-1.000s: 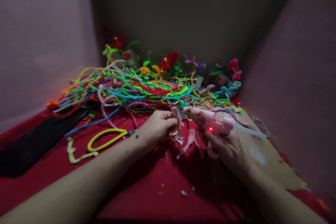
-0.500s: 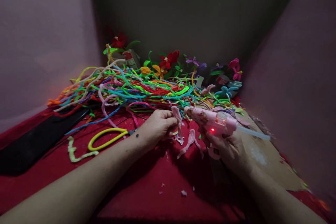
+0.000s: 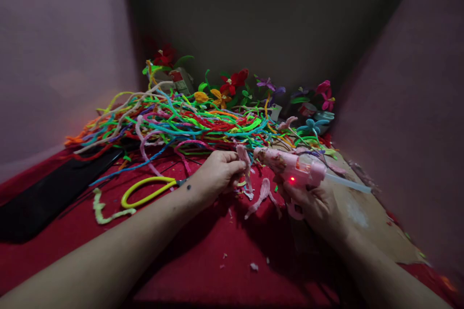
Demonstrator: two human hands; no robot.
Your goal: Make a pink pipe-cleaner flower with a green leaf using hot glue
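My left hand (image 3: 216,174) is closed in a pinch on a pale pink pipe-cleaner piece (image 3: 245,164), held upright over the red cloth. My right hand (image 3: 314,205) grips a pink glue gun (image 3: 295,168) whose red light is lit and whose nozzle points left, close to the pink piece. A clear glue stick (image 3: 348,184) juts from the back of the gun. Another bent pink pipe-cleaner piece (image 3: 261,195) lies on the cloth between my hands.
A big tangle of coloured pipe cleaners (image 3: 181,123) fills the far middle, with finished pipe-cleaner flowers (image 3: 234,82) behind it. Yellow-handled scissors (image 3: 148,189) and a pale green strand (image 3: 103,210) lie left. A black flat object (image 3: 54,193) sits far left, brown cardboard (image 3: 362,212) at right.
Almost nothing has moved. The glue gun in my right hand wobbles slightly; my left hand keeps its pinch on the pink piece.
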